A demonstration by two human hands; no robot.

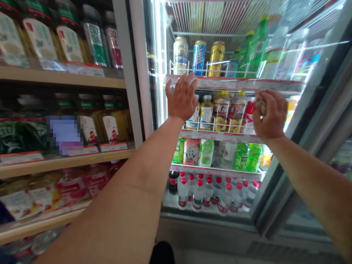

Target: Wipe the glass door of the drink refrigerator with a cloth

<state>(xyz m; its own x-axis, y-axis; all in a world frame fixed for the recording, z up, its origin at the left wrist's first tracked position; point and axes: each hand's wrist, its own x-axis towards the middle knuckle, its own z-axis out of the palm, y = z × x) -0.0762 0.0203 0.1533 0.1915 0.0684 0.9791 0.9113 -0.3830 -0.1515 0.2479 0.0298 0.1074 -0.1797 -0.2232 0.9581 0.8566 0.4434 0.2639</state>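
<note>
My left hand (182, 96) is raised at the red-edged rail of the upper fridge shelf (233, 83), its fingers apart and nothing in them. Just above it stand a white can (180, 55), a blue can (199, 57) and a gold can (216, 58). To the right, my right hand (271, 113) is curled around a small brownish thing (261, 107) that I cannot make out. It is in front of the middle shelf's right part, beside red-labelled bottles (249, 115). Juice and tea bottles (222, 110) stand between my hands behind a white wire guard.
Lower fridge shelves hold green and pink drinks (191, 151) and several red-capped water bottles (198, 194). A fridge door frame (291, 187) runs along the right. On the left, a wooden shelf (63, 76) bears bottles. A dark shoe (162, 253) shows at the bottom.
</note>
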